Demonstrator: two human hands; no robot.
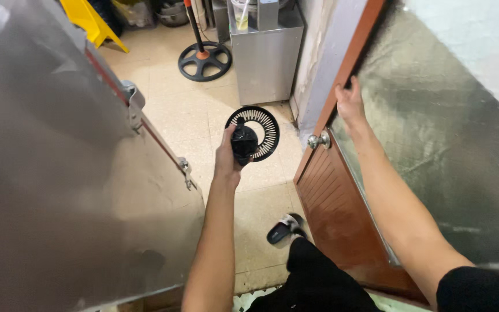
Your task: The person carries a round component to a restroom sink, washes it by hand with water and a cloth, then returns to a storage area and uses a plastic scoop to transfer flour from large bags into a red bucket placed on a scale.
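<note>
Left hand: closed on black grille — disc stands upright, beyond the fingers.
Right hand: grips door edge — well apart from grille.

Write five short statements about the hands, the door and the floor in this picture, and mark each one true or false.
1. The left hand holds a round black slotted part. True.
2. The right hand turns the round door knob. False: it grips the edge of the brown door above the knob.
3. A yellow floor sign stands at the far left of the tiled floor. True.
4. The black round base with its pole lies inside the metal cabinet. False: it stands on the floor to the cabinet's left.
5. The foot below wears a red boot. False: it wears a black and white slipper.
</note>
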